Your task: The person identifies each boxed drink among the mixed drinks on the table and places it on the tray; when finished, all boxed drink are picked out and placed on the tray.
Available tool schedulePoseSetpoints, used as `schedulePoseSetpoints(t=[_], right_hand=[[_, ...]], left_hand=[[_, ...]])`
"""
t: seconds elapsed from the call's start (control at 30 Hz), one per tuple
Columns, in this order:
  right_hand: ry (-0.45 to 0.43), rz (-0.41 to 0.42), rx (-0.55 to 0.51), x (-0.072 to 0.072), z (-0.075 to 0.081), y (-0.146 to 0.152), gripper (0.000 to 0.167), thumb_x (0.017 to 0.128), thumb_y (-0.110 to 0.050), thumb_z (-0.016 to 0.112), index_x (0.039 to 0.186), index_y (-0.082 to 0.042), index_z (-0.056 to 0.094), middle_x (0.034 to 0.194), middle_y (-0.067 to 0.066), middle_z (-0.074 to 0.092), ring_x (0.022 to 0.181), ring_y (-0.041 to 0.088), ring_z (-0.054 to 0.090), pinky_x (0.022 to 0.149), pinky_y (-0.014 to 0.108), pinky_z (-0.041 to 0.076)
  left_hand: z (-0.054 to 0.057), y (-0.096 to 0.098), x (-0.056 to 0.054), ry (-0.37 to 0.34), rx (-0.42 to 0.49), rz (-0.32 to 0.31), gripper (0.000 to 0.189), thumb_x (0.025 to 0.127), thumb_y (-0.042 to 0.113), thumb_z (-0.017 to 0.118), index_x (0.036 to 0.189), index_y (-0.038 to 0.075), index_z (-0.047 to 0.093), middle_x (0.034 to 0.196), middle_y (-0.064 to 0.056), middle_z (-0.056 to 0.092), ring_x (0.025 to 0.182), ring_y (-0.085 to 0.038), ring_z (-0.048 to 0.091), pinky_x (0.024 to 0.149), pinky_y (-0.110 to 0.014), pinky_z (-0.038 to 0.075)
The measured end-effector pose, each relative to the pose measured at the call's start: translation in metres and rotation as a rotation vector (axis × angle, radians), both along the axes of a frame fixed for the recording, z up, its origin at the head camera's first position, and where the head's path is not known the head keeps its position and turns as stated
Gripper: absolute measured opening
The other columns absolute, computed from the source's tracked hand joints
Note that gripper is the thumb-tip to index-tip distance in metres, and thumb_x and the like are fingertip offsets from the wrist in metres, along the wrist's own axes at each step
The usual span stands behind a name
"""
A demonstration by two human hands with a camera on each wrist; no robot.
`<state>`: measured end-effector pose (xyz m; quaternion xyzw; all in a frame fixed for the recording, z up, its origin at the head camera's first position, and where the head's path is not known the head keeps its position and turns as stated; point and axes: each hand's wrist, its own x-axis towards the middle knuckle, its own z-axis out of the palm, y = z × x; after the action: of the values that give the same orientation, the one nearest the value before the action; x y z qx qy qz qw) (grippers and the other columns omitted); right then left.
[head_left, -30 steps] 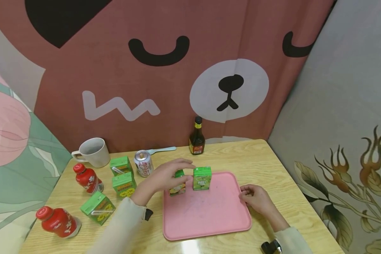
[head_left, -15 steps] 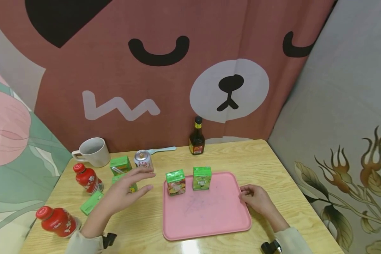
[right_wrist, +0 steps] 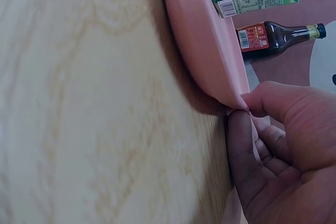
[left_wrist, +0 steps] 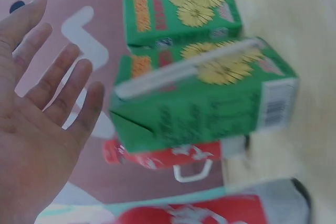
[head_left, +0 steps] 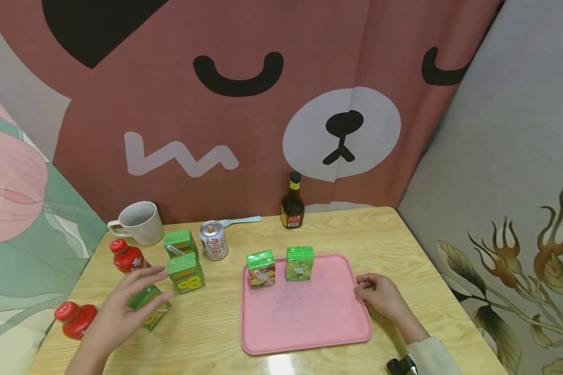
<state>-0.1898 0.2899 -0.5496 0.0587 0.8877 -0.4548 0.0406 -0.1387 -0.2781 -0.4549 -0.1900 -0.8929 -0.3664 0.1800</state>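
My left hand [head_left: 114,312] hovers with spread fingers beside a green drink carton [head_left: 145,296] printed with yellow flowers, partly hiding it in the head view. In the left wrist view the palm faces this carton [left_wrist: 194,114], with a gap between them; a white straw is fixed on its side. Behind it stand two similar cartons, a nearer one [head_left: 185,272] and a farther one [head_left: 179,242]. My right hand [head_left: 382,297] pinches the right rim of a pink tray [head_left: 305,323] between thumb and fingers. Two small green juice boxes, left [head_left: 261,270] and right [head_left: 300,264], stand upright at the tray's back.
Two red-capped bottles, one near [head_left: 77,319] and one farther [head_left: 127,256], stand at the left. A grey mug [head_left: 143,224], a cola can [head_left: 213,240], a light blue fork [head_left: 241,221] and a dark sauce bottle [head_left: 292,203] line the back of the wooden table [head_left: 206,323].
My left hand has let go of the left juice box on the tray and swung left and toward me to the front flower carton. The right hand keeps its place on the rim.
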Motion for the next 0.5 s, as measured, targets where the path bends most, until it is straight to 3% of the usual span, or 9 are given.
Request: schedulePoseSetpoints(t=[0.17,0.27,0.4,0.5], right_hand=[[-0.002,-0.002,-0.005,0.001,0.000,-0.001,0.025,0.090,-0.005,0.075,0.113,0.004,0.069,0.089,0.006,0.065,0.077,0.019,0.060,0.061,0.029,0.054],[-0.002,0.000,-0.012,0.000,-0.001,0.000,0.026,0.090,-0.004,0.074,0.114,0.004,0.069,0.089,0.007,0.065,0.077,0.019,0.060,0.060,0.030,0.055],[-0.001,0.001,-0.019,0.000,-0.002,0.000,0.027,0.090,-0.004,0.074,0.115,0.005,0.069,0.089,0.007,0.065,0.077,0.019,0.061,0.060,0.030,0.056],[0.000,0.004,-0.023,0.000,-0.002,0.000,0.027,0.090,-0.004,0.074,0.115,0.005,0.068,0.090,0.007,0.065,0.077,0.019,0.061,0.060,0.030,0.056]], left_hand=[[-0.010,-0.010,0.008,-0.032,-0.007,0.094,0.040,0.082,0.013,0.087,0.119,0.021,0.074,0.134,-0.006,0.059,0.126,-0.004,0.042,0.098,-0.007,0.025],[-0.017,-0.012,0.011,-0.029,-0.010,0.136,0.038,0.083,0.013,0.086,0.118,0.020,0.074,0.137,-0.007,0.058,0.128,-0.010,0.041,0.099,-0.008,0.022],[-0.027,-0.015,0.014,-0.003,0.002,0.146,0.038,0.080,0.006,0.087,0.116,0.013,0.075,0.140,-0.011,0.054,0.129,-0.025,0.041,0.104,-0.015,0.022],[-0.034,-0.018,0.015,0.004,0.012,0.157,0.040,0.078,0.003,0.087,0.115,0.011,0.075,0.142,-0.012,0.051,0.130,-0.028,0.039,0.107,-0.021,0.022]])
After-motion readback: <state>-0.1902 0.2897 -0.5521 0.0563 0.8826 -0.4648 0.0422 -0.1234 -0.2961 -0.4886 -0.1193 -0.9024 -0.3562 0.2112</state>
